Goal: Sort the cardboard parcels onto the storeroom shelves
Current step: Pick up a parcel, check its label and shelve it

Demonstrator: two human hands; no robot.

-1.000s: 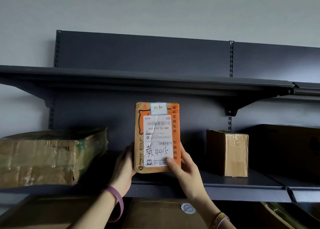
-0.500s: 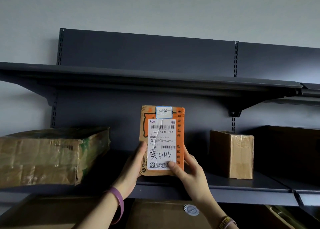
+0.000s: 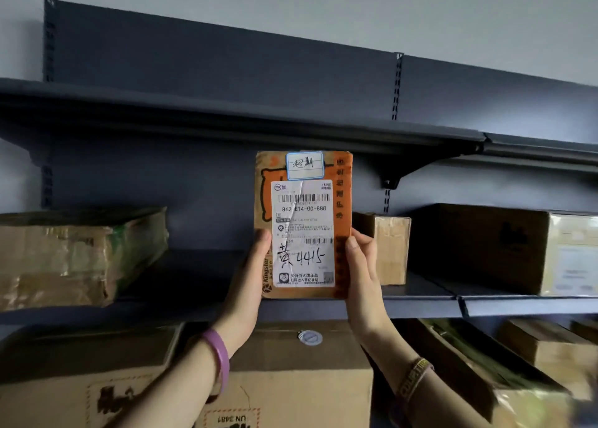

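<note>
Parcel (image 3: 302,225): a flat, rectangular cardboard packet printed orange and tan, held upright with its face to the camera, its lower edge at the front lip of the middle shelf (image 3: 420,301); whether it rests on the shelf cannot be told. A white, creased paper label (image 3: 302,233) with barcodes, the printed number 862-E14-00-888 and handwritten "4415" covers most of the face; a small blue-bordered sticker (image 3: 304,165) sits above it.

Left hand (image 3: 247,285): grips the parcel's left edge, thumb on the front face, fingers hidden behind. A smooth purple band (image 3: 218,359) circles the wrist.

Right hand (image 3: 364,275): grips the right edge, thumb along the front margin, fingers curled behind. A woven patterned band (image 3: 414,379) circles this wrist.

Middle shelf: dark grey sheet metal, flat, with a folded front lip. On it, at left, a crumpled box (image 3: 74,259) wrapped in glossy tape, well apart from the parcel; just right of the parcel, a small upright taped box (image 3: 390,249); farther right, a large dark carton (image 3: 485,246) with a pale label.

Upper shelf (image 3: 226,120): same grey metal, carried on an angled bracket (image 3: 417,168) fixed to a slotted upright.

Below: plain brown cartons (image 3: 291,379), the central one bearing a round sticker and inverted print.
</note>
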